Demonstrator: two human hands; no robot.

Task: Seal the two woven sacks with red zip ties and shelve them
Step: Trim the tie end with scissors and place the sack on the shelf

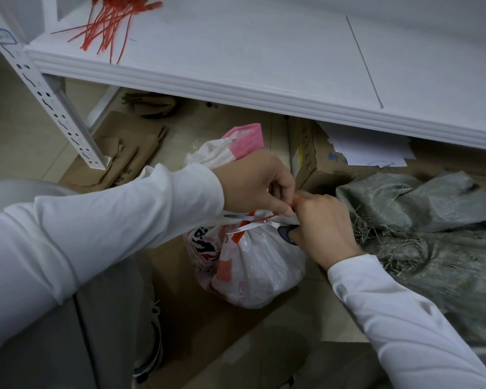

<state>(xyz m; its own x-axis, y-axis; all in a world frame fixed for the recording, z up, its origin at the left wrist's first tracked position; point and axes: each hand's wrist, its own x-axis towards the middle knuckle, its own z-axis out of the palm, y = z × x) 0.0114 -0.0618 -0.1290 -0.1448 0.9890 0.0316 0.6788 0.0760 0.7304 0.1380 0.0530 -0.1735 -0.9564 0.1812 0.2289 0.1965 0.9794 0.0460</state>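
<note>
I count two sacks, one white sack and one grey sack. One pair of scissors, one cardboard box, one red tie, plus a heap of ties too tangled to count.

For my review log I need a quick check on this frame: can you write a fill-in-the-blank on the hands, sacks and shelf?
The spare zip ties lie on the white ____.
The right hand holds ____.
The left hand pinches a ____ zip tie at the neck of the white sack.
The other sack, on the person's right, is ____.
Missing: shelf, scissors, red, grey.
</note>
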